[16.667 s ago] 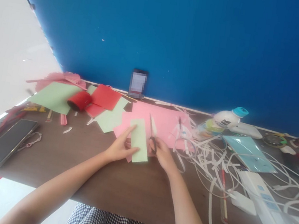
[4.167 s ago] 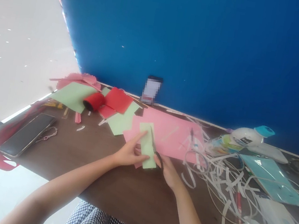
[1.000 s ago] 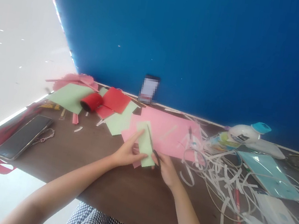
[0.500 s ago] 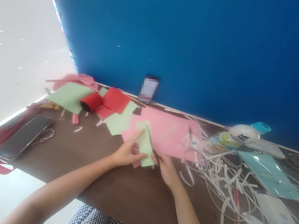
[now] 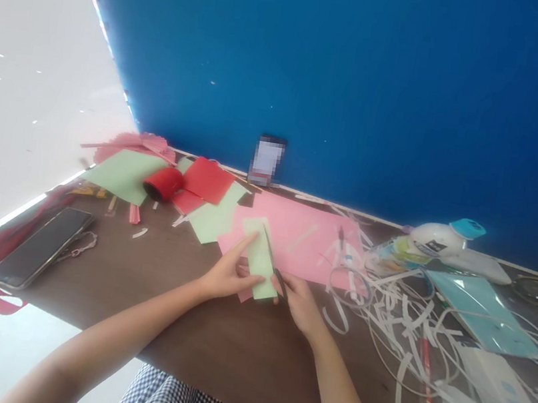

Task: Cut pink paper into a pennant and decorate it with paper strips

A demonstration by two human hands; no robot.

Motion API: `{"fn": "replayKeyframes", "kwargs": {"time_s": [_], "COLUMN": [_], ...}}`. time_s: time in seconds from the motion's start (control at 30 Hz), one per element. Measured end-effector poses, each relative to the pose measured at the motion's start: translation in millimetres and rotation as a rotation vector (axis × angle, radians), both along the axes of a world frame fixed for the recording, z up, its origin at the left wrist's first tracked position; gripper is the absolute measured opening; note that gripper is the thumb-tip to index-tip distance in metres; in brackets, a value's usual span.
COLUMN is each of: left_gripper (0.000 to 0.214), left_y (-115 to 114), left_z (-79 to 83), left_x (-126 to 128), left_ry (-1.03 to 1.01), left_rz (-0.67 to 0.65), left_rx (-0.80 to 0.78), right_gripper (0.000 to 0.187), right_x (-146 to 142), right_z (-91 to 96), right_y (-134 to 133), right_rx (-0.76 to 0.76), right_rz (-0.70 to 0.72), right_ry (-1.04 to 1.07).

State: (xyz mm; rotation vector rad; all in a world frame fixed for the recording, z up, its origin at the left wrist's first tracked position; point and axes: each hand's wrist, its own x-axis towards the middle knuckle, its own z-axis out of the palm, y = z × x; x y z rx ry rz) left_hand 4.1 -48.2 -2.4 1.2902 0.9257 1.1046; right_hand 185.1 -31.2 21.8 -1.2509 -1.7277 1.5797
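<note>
My left hand (image 5: 229, 272) is closed on a narrow piece of light green paper (image 5: 261, 264), its thumb across the lower part and its fingers along the left edge. A pair of scissors (image 5: 279, 282) with dark handles is in my right hand (image 5: 300, 304), whose fingers are wrapped round the handles. The blades lie along the right edge of the green paper and point away from me. Under the far end of that paper is a large pink sheet (image 5: 296, 222), lying flat on the dark brown table (image 5: 142, 304).
To the left are a phone (image 5: 42, 248), a red cylinder (image 5: 164, 184), red paper (image 5: 209, 180) and green sheets (image 5: 126, 173). On the right are tangled white strips and cables (image 5: 413, 317), a white bottle (image 5: 438, 240) and a blue packet (image 5: 484, 314). A blue wall (image 5: 367, 88) rises behind.
Hands, scissors and green paper keep almost the same pose. The whole view has shifted very slightly.
</note>
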Motion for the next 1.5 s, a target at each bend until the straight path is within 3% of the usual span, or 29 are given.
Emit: {"fn": "replayKeyframes", "kwargs": {"time_s": [0.2, 0.5, 1.5], "left_gripper": [0.087, 0.087, 0.086], "left_y": [-2, -6, -5], "left_z": [2.8, 6.8, 6.1], "left_x": [0, 1, 1], "left_ry": [-0.056, 0.013, 0.054], "left_rz": [-0.035, -0.156, -0.141], "left_rx": [-0.015, -0.028, -0.03], "right_gripper": [0.04, 0.045, 0.045], "right_x": [-3, -8, -7], "right_z": [3.7, 15.0, 5.5], "right_y": [-1, -6, -4], "right_rx": [-0.02, 0.012, 0.02], "right_rz": [0.034, 0.008, -0.003], "right_ry": [0.069, 0.137, 0.147]}}
